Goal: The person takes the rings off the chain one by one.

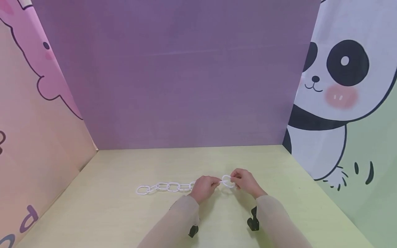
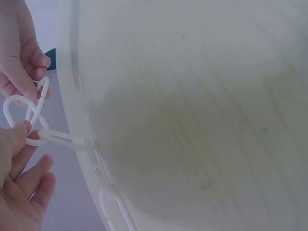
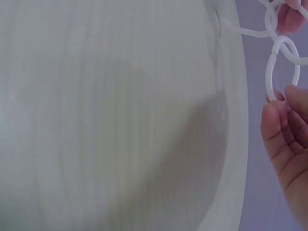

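A white chain (image 1: 173, 187) of several oval links lies along the table, running left from my hands. My left hand (image 1: 204, 187) pinches a link near the chain's right end between thumb and forefinger. Between thumb and fingertips, my right hand (image 1: 246, 182) holds the end link (image 1: 227, 181). In the right wrist view that link (image 3: 270, 77) hooks through its neighbour, and a small break shows in its side. The left wrist view has the held links (image 2: 19, 103) raised between both hands, with further chain (image 2: 115, 207) trailing down to the table.
The pale wooden table (image 1: 124, 220) ends at a purple backdrop (image 1: 186, 86). Side panels stand left and right, the right one printed with a panda (image 1: 344, 86). Black wrist mounts (image 1: 253, 220) hang beneath both sleeves.
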`<state>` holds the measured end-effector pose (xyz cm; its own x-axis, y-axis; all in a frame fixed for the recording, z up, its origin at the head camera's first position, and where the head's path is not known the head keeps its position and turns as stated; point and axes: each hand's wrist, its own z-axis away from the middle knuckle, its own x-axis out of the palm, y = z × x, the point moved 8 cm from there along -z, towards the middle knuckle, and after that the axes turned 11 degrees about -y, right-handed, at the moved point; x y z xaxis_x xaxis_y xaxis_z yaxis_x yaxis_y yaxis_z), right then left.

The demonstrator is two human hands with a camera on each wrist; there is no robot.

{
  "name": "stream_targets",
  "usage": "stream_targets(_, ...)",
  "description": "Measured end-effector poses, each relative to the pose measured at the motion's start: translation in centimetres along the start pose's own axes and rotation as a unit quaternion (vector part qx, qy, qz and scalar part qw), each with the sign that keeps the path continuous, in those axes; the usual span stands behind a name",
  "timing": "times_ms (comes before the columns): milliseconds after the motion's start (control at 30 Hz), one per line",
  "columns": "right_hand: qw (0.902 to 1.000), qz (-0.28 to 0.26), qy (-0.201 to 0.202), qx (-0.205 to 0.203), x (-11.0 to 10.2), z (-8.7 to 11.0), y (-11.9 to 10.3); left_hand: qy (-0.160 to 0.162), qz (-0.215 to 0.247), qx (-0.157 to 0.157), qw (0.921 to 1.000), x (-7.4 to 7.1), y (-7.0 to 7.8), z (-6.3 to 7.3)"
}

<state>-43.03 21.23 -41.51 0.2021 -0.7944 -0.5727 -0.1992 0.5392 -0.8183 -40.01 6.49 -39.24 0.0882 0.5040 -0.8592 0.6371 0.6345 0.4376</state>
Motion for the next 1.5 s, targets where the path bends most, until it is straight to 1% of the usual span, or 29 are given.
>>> stream_targets(133,1.0000,-0.008,0.000,-0.003,0.1,-0.1,-0.2,0.000,0.005,-0.014,0.9999,-0.3,0.0,0.1)
stream_targets(233,0.9999,-0.015,-0.001,-0.004,0.2,-0.1,-0.4,0.006,0.009,-0.019,0.9998,-0.6,-0.1,0.2)
stream_targets(467,0.9987,-0.049,-0.012,0.002,0.4,-0.5,-0.3,0.011,0.057,-0.043,0.9974,-0.8,-0.7,0.2)
stream_targets(633,0.9964,-0.083,-0.011,-0.007,0.4,-0.5,-0.5,0.028,0.079,-0.049,0.9952,-1.1,-1.1,0.2)
stream_targets(767,0.9939,-0.109,-0.010,-0.014,0.5,-0.4,-0.8,0.032,0.116,-0.066,0.9906,-1.2,-1.4,0.3)
stream_targets(900,0.9909,-0.135,-0.004,-0.005,0.5,-0.5,-0.8,0.037,0.149,-0.081,0.9848,-1.3,-1.6,0.4)
stream_targets(1200,0.9858,-0.168,0.001,0.000,0.7,-0.8,-0.2,0.041,0.180,-0.102,0.9776,-1.3,-2.0,0.5)
stream_targets(1400,0.9841,-0.177,0.007,0.010,0.9,-0.8,0.0,0.035,0.221,-0.112,0.9682,-1.0,-2.4,0.5)
stream_targets(1500,0.9830,-0.183,0.009,0.010,1.0,-0.8,-0.1,0.036,0.233,-0.116,0.9649,-0.9,-2.6,0.6)
